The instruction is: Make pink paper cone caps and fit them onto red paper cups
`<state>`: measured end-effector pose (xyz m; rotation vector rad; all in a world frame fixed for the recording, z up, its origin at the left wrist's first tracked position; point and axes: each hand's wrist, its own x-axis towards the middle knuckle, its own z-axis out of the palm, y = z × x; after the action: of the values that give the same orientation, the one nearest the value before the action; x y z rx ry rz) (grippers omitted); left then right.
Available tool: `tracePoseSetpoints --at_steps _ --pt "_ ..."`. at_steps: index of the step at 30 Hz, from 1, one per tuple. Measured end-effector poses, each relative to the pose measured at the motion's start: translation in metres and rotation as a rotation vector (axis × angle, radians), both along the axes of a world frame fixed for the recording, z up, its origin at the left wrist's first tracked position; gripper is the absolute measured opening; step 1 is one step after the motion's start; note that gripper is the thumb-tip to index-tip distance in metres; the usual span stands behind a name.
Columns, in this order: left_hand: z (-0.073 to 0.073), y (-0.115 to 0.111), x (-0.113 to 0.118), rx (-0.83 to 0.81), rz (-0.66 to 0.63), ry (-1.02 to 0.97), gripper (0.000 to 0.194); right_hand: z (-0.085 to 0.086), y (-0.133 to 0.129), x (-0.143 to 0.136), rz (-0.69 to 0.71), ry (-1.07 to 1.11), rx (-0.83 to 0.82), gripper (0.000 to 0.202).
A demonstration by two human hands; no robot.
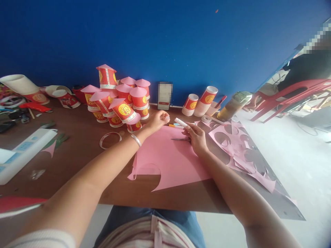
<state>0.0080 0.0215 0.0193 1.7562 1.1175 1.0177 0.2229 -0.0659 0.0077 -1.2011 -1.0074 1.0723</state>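
Note:
My right hand (198,137) is closed round a white glue stick (181,122), its end tilted up toward my left hand. Fingertips pinched together, my left hand (158,122) holds a small pale piece too small to name, a short way from the stick's tip. Dark scissors (179,139) stick out beneath my right hand; whether its fingers also hold them is hidden. Under both hands lies a large pink paper sheet (170,162) with a rounded cut-out along its near edge. Left of it stand stacked red paper lanterns (124,112) with pink cone tops.
Two red-and-white paper tubes (206,100) stand near the blue wall, beside a tape roll (206,119) and a bottle (234,105). Pink paper scraps (239,151) cover the table's right side. A paper ring (110,140) and a white power strip (27,151) lie leftward.

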Motion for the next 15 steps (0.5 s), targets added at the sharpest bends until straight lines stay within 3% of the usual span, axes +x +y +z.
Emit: tracePoseSetpoints --at_steps 2,5,9,15 --pt "0.001 -0.010 -0.005 -0.180 -0.041 -0.276 0.028 0.000 -0.001 0.000 0.010 -0.025 0.006 0.056" --pt "0.004 -0.024 -0.011 -0.369 -0.071 -0.477 0.036 -0.002 -0.002 -0.001 0.024 -0.073 0.017 0.057" --pt "0.007 -0.036 -0.014 -0.544 -0.156 -0.569 0.039 -0.003 -0.004 -0.003 0.046 -0.124 0.047 0.057" --pt "0.007 -0.042 -0.012 -0.594 -0.122 -0.610 0.045 -0.003 -0.007 -0.008 0.086 -0.181 0.092 0.052"
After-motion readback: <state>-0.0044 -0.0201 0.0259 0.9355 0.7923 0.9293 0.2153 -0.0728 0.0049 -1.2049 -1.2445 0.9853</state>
